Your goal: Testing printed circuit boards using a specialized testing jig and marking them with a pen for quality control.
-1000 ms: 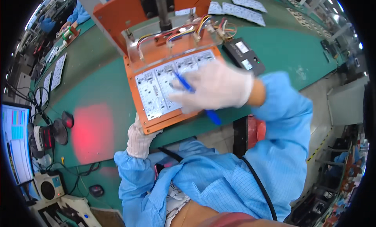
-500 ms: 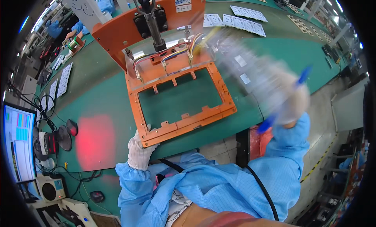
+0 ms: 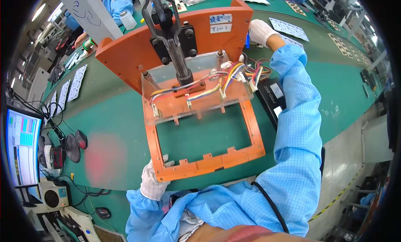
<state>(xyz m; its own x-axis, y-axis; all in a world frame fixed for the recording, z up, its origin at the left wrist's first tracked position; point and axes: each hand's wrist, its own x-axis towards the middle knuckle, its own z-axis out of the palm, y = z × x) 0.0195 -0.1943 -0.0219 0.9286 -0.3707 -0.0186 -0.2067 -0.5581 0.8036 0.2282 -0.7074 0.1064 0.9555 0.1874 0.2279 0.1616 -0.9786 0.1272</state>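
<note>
A: Right now the flat, rectangular orange frame [image 3: 211, 163] is seen on the green tabletop [image 3: 112, 133], directly before the wearer. How is it held?

B: By its near left corner! It is gripped there by the left hand [image 3: 153, 181], gloved in white knitted fabric, with fingertips [image 3: 168, 162] shown inside the edge.

A: And the white-gloved right hand [image 3: 263, 32]?

B: It is stretched far out, just beside the broad orange upright panel [image 3: 227, 43]. A slim blue pen [image 3: 247, 40] is glimpsed at its fingers; whether they are closed around it cannot be told. Flat white rectangular circuit boards [image 3: 289, 29] are laid nearby.

A: What is set over the frame's far part?

B: A clear plastic plate [image 3: 171, 106], crossed by multicoloured wires [image 3: 234, 71] and met by a shiny metal rod [image 3: 178, 62]. To its right, a black rectangular box [image 3: 269, 95] is partly covered by the light-blue checked sleeve [image 3: 296, 108].
</note>
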